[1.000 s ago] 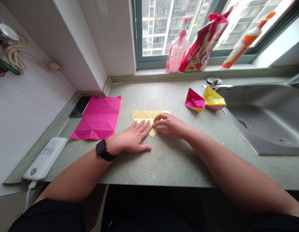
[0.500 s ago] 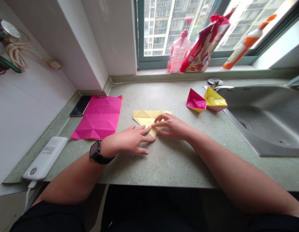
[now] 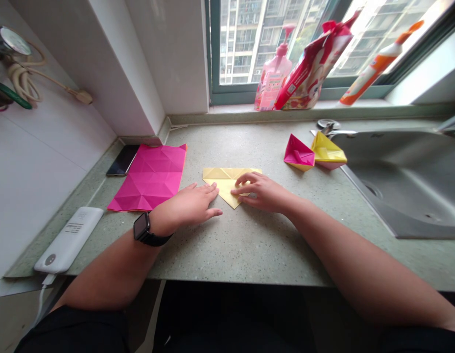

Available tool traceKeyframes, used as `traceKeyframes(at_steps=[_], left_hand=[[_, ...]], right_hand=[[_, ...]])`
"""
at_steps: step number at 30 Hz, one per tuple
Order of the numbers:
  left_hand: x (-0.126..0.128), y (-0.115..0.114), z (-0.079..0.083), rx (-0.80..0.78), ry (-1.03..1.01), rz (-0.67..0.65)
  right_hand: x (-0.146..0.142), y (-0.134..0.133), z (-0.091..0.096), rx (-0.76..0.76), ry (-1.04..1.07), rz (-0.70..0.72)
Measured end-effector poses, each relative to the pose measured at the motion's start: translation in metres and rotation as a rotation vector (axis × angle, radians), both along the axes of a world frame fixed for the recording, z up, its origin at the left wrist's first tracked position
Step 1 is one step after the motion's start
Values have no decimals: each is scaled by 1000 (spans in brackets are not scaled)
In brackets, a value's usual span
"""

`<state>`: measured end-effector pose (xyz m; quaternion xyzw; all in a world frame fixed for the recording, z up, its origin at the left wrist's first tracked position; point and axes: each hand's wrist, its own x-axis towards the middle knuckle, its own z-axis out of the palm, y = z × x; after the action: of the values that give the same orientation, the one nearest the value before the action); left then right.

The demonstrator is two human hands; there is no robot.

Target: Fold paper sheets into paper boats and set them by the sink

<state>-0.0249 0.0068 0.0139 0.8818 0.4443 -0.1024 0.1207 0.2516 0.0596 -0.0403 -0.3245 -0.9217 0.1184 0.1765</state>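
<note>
Fingers (image 3: 245,180) of the right hand (image 3: 264,193) are down on the yellow origami paper (image 3: 222,173), slightly curled and pressing on top of it, with no pinch that I can see! Over on the other side, the left hand (image 3: 186,208) is released and spread, its fingertips (image 3: 212,189) right at the paper's lower left edge; touching or just short of it, I can't tell from here. There's a black smartwatch (image 3: 142,228) on that wrist.

The paper lies flat around the middle of the speckled green worktop (image 3: 249,250), folded into a wide triangle with its point toward the person. To its left, a creased pink origami sheet (image 3: 148,179) sits right up against a black smartphone (image 3: 122,160) in the back left corner. A white power bank (image 3: 69,240) lies along the left edge, its cable (image 3: 41,304) dropping over the front.

To the right, 2 origami boats, 1 pink (image 3: 299,154) and 1 yellow (image 3: 327,149), touch each other just beside the steel sink (image 3: 396,186). Along the back edge, on the windowsill, stand a pink pump bottle (image 3: 273,81), a red patterned bag (image 3: 308,68) and an orange-and-white bottle (image 3: 374,68).
</note>
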Motion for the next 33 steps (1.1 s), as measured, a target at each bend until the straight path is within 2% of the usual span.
traceKeyframes(at_steps=[6,15,16,18,20,22,27,33], left_hand=[[0,2,7,103,84,93],[6,3,-12,362,72,262],[8,3,-12,385,29,254],[15,0,-11,375,-102,152],[22,-4,-10,284,-225,-23],[27,-8,-10,191,-273,-135],[29,-10,-10,158,-234,-166],[28,-5,-14,182,-239,-208]], right_hand=[[1,0,0,-7,-10,12],[-1,0,1,-36,-2,-5],[-1,0,1,-39,2,-5],[-1,0,1,-47,17,-4],[-1,1,2,-50,37,-4],[-2,1,2,-49,46,-9],[-2,1,1,-15,5,-67],[6,9,-11,114,-40,-336]])
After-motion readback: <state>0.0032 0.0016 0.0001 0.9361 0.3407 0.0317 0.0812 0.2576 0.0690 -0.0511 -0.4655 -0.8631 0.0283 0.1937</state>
